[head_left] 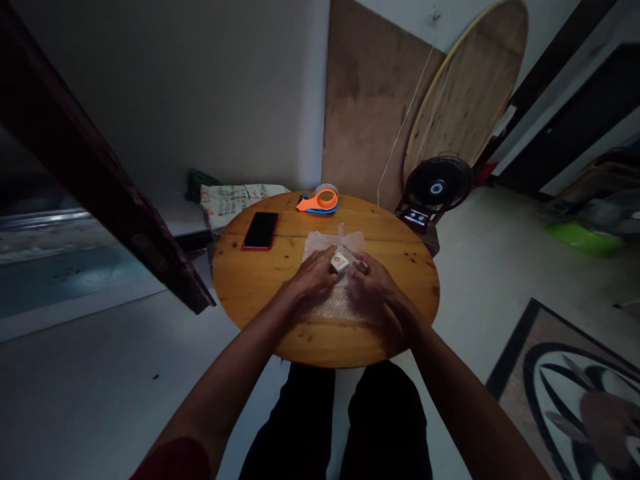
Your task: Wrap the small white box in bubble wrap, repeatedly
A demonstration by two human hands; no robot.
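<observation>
A sheet of bubble wrap [336, 307] lies on the round wooden table [270, 287]. Over the middle of the sheet is a small white box [339, 261] with a reddish mark on its top. My left hand [316, 272] is closed against the box's left side, thumb near its lower edge and fingers along its far edge. Just right of the box, my right hand [374, 277] has its fingers curled on the bubble wrap, pinching part of it. Both palms hide some of the sheet, and the box's underside does not show.
An orange and blue tape dispenser [320, 200] stands at the table's far edge. A dark phone [260, 231] lies at the left. Beyond the right edge is a black fan [436, 188]. A dark wooden post [115, 173] slants in from the left.
</observation>
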